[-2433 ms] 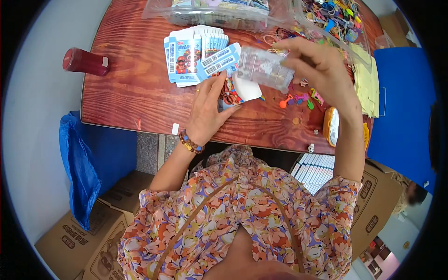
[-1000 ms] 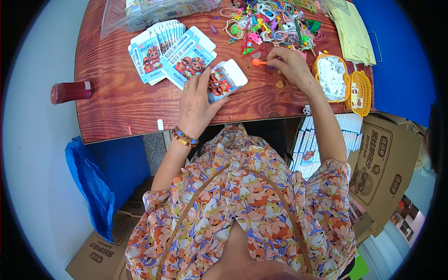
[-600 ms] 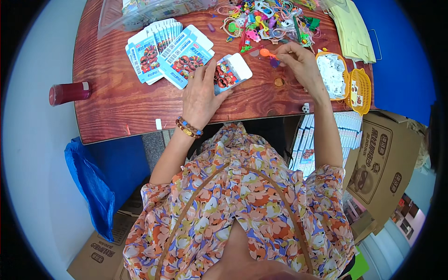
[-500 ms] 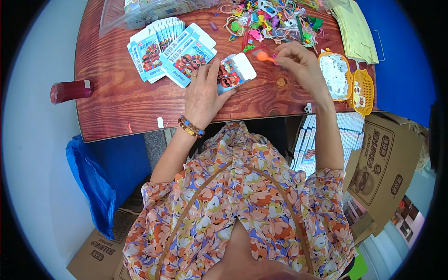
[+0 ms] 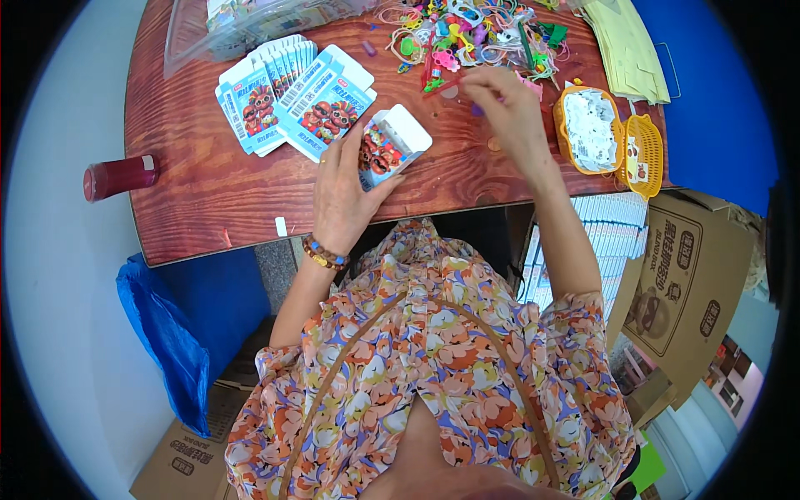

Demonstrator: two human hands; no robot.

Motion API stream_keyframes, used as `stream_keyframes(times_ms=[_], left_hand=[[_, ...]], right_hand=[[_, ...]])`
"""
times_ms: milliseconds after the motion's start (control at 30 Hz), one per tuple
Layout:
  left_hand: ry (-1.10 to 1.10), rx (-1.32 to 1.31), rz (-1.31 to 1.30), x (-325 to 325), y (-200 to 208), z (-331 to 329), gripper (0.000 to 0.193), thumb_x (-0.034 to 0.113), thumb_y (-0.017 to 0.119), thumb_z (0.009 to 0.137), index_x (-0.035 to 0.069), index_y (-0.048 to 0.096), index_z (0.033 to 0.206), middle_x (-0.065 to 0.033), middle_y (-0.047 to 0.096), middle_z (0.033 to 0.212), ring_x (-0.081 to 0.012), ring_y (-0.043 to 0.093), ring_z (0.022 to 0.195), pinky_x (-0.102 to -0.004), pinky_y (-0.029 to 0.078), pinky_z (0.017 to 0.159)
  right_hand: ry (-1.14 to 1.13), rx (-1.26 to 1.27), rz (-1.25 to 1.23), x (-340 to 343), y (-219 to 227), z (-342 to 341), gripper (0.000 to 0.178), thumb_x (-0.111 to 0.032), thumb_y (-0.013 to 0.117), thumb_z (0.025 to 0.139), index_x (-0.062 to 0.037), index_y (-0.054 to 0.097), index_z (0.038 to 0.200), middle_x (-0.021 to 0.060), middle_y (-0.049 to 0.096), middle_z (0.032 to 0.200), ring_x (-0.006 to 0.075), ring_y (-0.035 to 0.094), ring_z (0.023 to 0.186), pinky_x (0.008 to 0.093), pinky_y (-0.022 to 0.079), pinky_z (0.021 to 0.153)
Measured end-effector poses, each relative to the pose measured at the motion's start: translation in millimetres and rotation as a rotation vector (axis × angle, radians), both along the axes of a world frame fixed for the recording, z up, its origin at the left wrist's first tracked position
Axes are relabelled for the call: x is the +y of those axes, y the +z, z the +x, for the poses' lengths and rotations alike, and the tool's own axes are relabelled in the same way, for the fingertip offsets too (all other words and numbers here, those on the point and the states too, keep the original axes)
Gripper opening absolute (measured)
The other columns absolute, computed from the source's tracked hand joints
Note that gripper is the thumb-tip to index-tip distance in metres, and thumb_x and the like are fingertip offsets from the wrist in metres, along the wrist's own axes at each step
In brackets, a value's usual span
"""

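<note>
My left hand (image 5: 343,179) grips a small printed carton (image 5: 385,155), fingers along its left side and thumb at its lower edge. The carton's white end flap stands open toward the upper right. Over the table to the right, my right hand (image 5: 504,108) has its fingers bent together beside a thin red strip (image 5: 442,89); what lies between the fingertips is hidden. Just beyond is a heap of small colourful plastic toys and cords (image 5: 475,37). Left of the held carton lie an overlapping stack of flat printed cartons (image 5: 271,96) and another printed carton (image 5: 329,108).
A clear plastic bin (image 5: 187,37) stands at the far left. Two yellow baskets, one with white slips (image 5: 592,129) and one smaller (image 5: 654,142), sit at the right edge by yellow sheets (image 5: 621,50). A dark red jar (image 5: 121,177) is at the left edge. Below right are packed cartons (image 5: 612,221).
The orange toy that was at my right fingertips is out of sight. My right hand has shifted left and slightly away. The carton in my left hand is tilted more, its opening showing.
</note>
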State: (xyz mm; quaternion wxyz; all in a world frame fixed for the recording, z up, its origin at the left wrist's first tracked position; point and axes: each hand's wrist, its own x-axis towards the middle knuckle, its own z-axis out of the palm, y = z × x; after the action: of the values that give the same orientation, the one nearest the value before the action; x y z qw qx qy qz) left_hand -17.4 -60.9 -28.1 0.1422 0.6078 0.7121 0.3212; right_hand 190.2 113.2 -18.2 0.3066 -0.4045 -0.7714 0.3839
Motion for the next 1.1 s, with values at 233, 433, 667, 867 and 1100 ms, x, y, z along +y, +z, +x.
stream_keyframes(times_ms=[233, 433, 667, 867, 1100], left_hand=[[0.032, -0.044, -0.042, -2, 3, -2, 0.084, 0.027, 0.088, 0.07, 0.002, 0.048, 0.14, -0.0227, 0.056, 0.125, -0.0408, 0.056, 0.115, -0.0472, 0.048, 0.096], [-0.002, -0.003, -0.011, -2, -6, -8, 0.084, 0.028, 0.088, 0.07, 0.001, 0.048, 0.139, -0.0225, 0.057, 0.121, -0.0402, 0.058, 0.11, -0.0469, 0.05, 0.091], [-0.018, 0.014, -0.009, 9, 3, -6, 0.084, 0.027, 0.088, 0.07, 0.001, 0.048, 0.139, -0.0199, 0.058, 0.116, -0.0377, 0.059, 0.106, -0.046, 0.05, 0.089], [-0.059, 0.005, 0.037, 20, 5, 1, 0.084, 0.028, 0.087, 0.071, 0.002, 0.047, 0.14, -0.0182, 0.058, 0.115, -0.0364, 0.059, 0.105, -0.0449, 0.05, 0.089], [-0.027, -0.04, 0.05, 24, 7, 14, 0.083, 0.029, 0.087, 0.07, -0.001, 0.048, 0.137, -0.02, 0.059, 0.114, -0.0368, 0.061, 0.103, -0.0455, 0.051, 0.085]], right_hand=[[0.237, -0.581, 0.436, 22, -18, -24, 0.017, -0.014, 0.066, 0.087, -0.0068, 0.068, 0.102, 0.0095, 0.061, 0.104, 0.0311, 0.066, 0.088, 0.0424, 0.054, 0.076], [0.379, -0.726, 0.472, 43, -21, -32, 0.023, -0.015, 0.067, 0.084, -0.0083, 0.063, 0.106, 0.0104, 0.061, 0.102, 0.0339, 0.066, 0.09, 0.045, 0.055, 0.073], [0.186, -0.479, 0.428, 45, 8, -15, 0.027, -0.015, 0.063, 0.09, -0.0081, 0.061, 0.117, 0.0115, 0.069, 0.092, 0.0289, 0.068, 0.078, 0.0387, 0.054, 0.069], [0.073, 0.2, -0.231, -5, 66, -17, 0.02, -0.014, 0.06, 0.098, -0.0034, 0.063, 0.115, 0.0049, 0.073, 0.09, 0.0076, 0.067, 0.074, 0.0231, 0.049, 0.059], [-0.074, 0.343, -0.22, -40, 32, -34, 0.012, -0.005, 0.062, 0.096, 0.0001, 0.067, 0.107, 0.0065, 0.072, 0.093, 0.0089, 0.069, 0.08, 0.0225, 0.053, 0.072]])
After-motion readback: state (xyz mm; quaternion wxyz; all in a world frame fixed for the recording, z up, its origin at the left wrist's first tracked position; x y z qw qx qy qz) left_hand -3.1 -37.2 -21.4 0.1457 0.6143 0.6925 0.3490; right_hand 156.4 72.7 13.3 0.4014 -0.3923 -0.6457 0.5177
